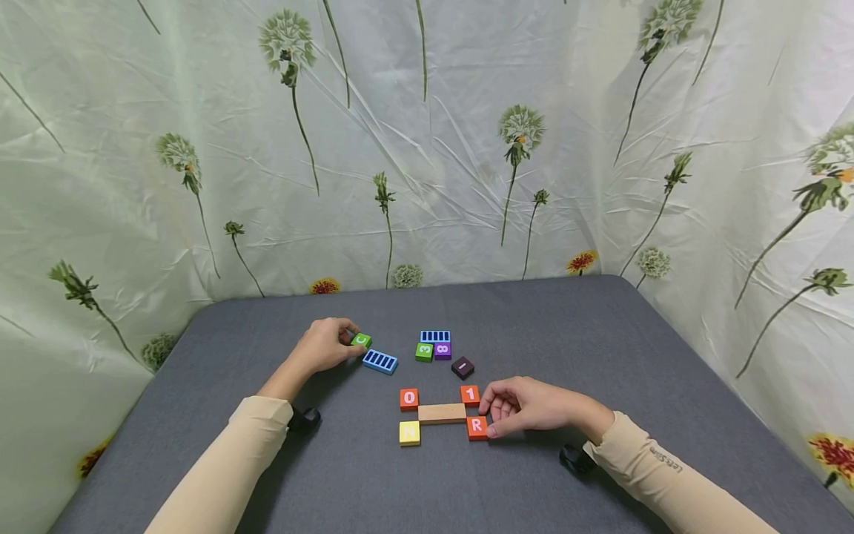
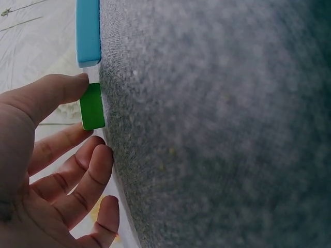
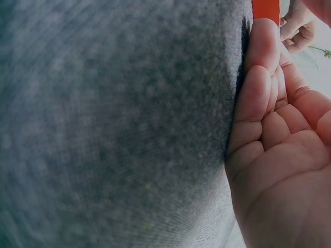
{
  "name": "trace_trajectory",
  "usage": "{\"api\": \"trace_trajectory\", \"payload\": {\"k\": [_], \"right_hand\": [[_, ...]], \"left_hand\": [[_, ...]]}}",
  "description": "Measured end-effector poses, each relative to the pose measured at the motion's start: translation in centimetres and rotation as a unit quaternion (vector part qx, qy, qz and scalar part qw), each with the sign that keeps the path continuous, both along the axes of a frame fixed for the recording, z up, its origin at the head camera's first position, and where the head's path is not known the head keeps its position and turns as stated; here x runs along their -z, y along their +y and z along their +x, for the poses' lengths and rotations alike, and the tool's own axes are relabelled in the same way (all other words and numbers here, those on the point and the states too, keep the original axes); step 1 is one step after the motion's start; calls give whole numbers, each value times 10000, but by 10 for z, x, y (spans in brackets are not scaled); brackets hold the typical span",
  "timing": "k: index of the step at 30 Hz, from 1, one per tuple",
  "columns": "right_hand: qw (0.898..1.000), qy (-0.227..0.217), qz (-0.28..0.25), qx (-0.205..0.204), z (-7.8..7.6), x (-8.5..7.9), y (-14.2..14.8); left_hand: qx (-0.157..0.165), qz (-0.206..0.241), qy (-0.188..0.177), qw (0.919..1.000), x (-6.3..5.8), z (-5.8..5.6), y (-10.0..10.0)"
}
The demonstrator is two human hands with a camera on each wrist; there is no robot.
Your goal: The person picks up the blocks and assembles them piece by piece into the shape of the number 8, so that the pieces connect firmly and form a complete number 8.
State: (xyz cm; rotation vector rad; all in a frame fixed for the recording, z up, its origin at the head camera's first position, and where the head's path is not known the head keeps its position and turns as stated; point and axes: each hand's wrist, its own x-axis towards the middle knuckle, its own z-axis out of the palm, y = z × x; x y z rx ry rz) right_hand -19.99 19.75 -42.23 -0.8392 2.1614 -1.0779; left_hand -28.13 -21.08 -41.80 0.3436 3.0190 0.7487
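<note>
My left hand pinches a green letter block marked C between thumb and fingers. In the left wrist view, that green block sits just below a blue block. The head view shows this slotted blue block beside the thumb. My right hand rests on the table with loosely bent fingers. Its thumb tip meets an orange R block, and its forefinger lies beside an orange 1 block. The right wrist view shows only part of an orange block beyond the fingertips.
A plain wooden bar lies between the orange blocks and, on its left, an orange 0 block and yellow N block. Behind are another slotted blue block, green 3, purple 8 and a dark block.
</note>
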Motion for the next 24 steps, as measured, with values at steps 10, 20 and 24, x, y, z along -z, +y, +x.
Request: {"api": "trace_trajectory", "payload": {"k": [10, 20, 24], "right_hand": [[10000, -39, -7, 19, 1, 0, 0], [10000, 25, -10, 16, 0, 1, 0], [10000, 51, -25, 17, 0, 1, 0]], "left_hand": [[-45, 22, -18, 10000, 0, 0, 1], [-67, 122, 83, 9999, -6, 7, 3], [-7, 229, 93, 9997, -10, 14, 6]]}}
